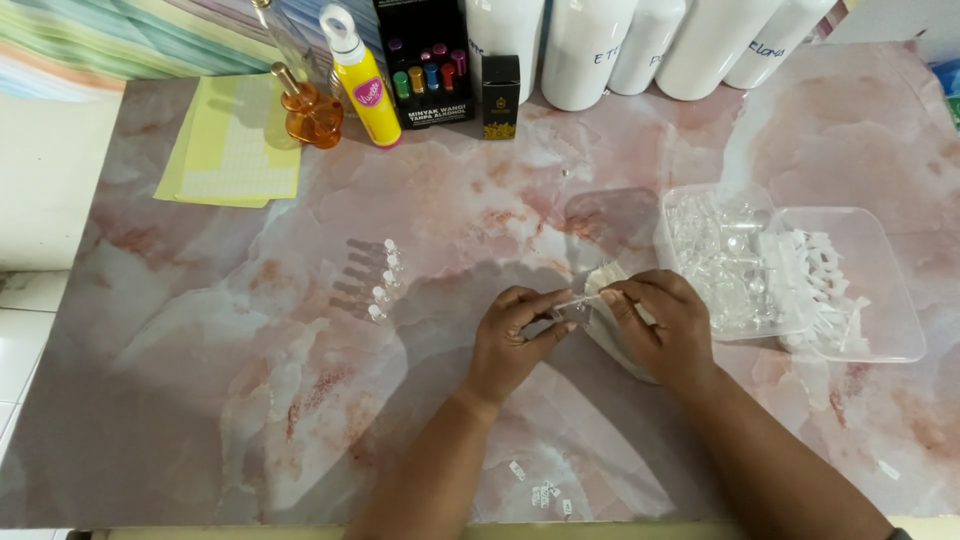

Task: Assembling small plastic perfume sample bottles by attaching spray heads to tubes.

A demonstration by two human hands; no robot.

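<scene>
From my head camera I counted five small clear vials (383,280) lying in a row near the table's (200,400) middle, two clear trays (880,345) toward its right edge, and four white bottles (585,50) along the far edge. My left hand (510,345) pinched one end of a tiny clear vial (578,300), fingers curled close; my right hand (660,325) gripped the other end (exactly which part, I couldn't tell). The vial looked transparent, lying crosswise, just beside the nearer tray.
</scene>
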